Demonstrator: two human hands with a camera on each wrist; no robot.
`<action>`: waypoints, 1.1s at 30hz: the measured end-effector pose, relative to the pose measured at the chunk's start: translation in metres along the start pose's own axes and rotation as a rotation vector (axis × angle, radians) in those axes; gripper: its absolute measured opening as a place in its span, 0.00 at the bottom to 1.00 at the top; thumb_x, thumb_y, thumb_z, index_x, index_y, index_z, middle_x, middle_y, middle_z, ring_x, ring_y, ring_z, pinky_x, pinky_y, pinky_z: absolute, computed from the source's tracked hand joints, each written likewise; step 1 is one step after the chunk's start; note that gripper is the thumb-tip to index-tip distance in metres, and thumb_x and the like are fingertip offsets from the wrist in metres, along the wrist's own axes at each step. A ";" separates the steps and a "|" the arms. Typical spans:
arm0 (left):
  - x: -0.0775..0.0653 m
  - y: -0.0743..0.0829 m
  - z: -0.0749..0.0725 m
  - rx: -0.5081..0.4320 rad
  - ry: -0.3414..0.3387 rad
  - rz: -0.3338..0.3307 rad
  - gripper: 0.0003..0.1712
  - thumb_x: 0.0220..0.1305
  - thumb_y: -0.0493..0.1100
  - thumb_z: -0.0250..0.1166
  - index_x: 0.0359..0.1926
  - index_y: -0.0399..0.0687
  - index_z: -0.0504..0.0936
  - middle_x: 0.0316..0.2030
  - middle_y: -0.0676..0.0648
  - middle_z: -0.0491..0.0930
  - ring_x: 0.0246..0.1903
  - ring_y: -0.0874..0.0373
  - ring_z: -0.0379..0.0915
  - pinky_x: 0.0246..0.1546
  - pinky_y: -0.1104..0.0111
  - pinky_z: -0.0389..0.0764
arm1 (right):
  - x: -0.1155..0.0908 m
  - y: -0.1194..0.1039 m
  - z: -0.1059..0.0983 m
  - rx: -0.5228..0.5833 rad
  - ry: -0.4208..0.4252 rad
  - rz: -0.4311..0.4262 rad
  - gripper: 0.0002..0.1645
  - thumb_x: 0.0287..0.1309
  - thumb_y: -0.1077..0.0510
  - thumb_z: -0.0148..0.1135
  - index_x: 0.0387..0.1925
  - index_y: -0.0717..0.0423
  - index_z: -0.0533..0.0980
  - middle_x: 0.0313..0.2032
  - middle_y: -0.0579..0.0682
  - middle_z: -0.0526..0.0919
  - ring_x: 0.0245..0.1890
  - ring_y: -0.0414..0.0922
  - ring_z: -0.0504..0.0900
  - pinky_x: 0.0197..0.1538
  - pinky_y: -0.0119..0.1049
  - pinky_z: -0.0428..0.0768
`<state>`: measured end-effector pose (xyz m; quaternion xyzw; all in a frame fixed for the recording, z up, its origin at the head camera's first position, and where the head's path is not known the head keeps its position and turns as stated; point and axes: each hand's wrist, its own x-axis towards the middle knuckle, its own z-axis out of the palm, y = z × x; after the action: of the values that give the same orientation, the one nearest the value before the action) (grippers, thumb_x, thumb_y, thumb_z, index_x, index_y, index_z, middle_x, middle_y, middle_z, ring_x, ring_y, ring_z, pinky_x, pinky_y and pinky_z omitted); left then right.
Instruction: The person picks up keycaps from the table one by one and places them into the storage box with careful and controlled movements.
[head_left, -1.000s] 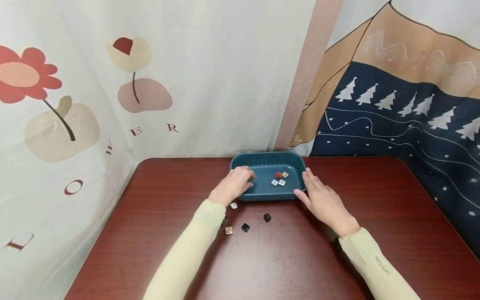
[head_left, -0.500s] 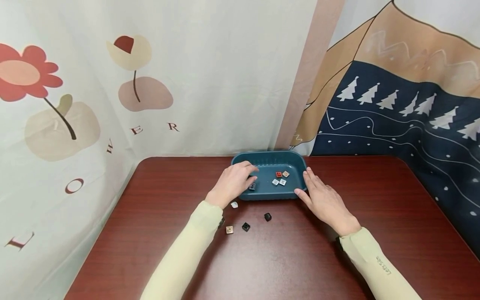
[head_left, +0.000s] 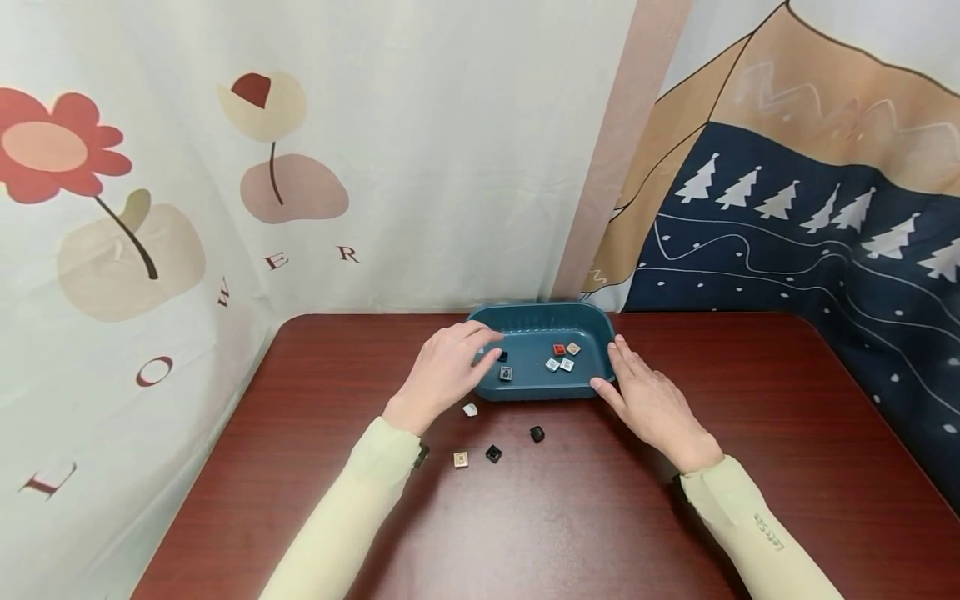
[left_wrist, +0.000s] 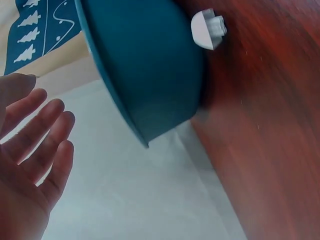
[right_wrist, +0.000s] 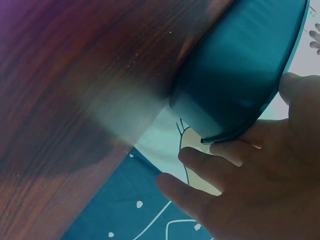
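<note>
A blue-green plastic tray (head_left: 540, 393) stands at the table's far edge. Inside its right half lie a red keycap (head_left: 558, 349), a beige keycap (head_left: 573, 348) and two white keycaps (head_left: 567, 365). Toward its left end sit a dark grey keycap (head_left: 506, 373) and a black keycap (head_left: 502, 356). My left hand (head_left: 447, 365) hovers over the tray's left end, fingers loosely bent and thumb apart, holding nothing. My right hand (head_left: 651, 402) rests against the tray's right end with fingers extended; in the right wrist view its thumb (right_wrist: 292, 87) touches the rim.
In front of the tray, on the dark red wooden table (head_left: 600, 525), lie a white keycap (head_left: 470, 410), another beige keycap (head_left: 461, 459) and two black keycaps (head_left: 493, 453). A printed curtain (head_left: 450, 167) hangs right behind the table.
My left hand has let go of the dark grey keycap in the tray and drawn back to the left, its fingers spreading. The right hand has stayed at the tray's right end.
</note>
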<state>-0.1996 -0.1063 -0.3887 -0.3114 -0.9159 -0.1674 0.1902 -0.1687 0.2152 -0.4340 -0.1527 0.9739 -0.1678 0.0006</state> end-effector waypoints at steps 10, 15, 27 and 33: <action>-0.019 -0.007 -0.013 0.051 0.118 0.060 0.12 0.69 0.44 0.70 0.51 0.47 0.89 0.48 0.48 0.86 0.49 0.51 0.81 0.56 0.51 0.75 | 0.000 -0.001 0.001 -0.003 -0.004 0.000 0.48 0.77 0.40 0.53 0.79 0.68 0.52 0.80 0.65 0.50 0.77 0.65 0.57 0.69 0.66 0.65; -0.031 -0.010 -0.016 0.053 0.192 0.131 0.13 0.67 0.43 0.71 0.50 0.45 0.89 0.48 0.47 0.86 0.49 0.50 0.81 0.61 0.49 0.72 | 0.000 -0.002 0.000 -0.003 -0.010 0.003 0.48 0.77 0.40 0.53 0.79 0.68 0.52 0.80 0.65 0.49 0.77 0.65 0.57 0.69 0.66 0.64; -0.057 -0.015 -0.018 0.049 0.182 0.246 0.15 0.60 0.43 0.76 0.48 0.44 0.89 0.45 0.47 0.86 0.43 0.51 0.83 0.51 0.56 0.80 | 0.000 -0.002 0.002 -0.001 -0.009 0.004 0.48 0.77 0.40 0.54 0.79 0.68 0.52 0.80 0.65 0.50 0.76 0.66 0.57 0.69 0.66 0.64; -0.065 -0.019 -0.014 0.051 0.071 0.317 0.16 0.61 0.44 0.76 0.49 0.46 0.89 0.46 0.50 0.86 0.47 0.53 0.82 0.50 0.58 0.81 | 0.000 -0.002 0.000 -0.008 -0.009 0.004 0.48 0.77 0.40 0.52 0.79 0.68 0.52 0.80 0.65 0.49 0.76 0.66 0.57 0.69 0.66 0.65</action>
<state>-0.1606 -0.1598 -0.4098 -0.4412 -0.8518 -0.1230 0.2543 -0.1682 0.2131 -0.4337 -0.1515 0.9749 -0.1630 0.0045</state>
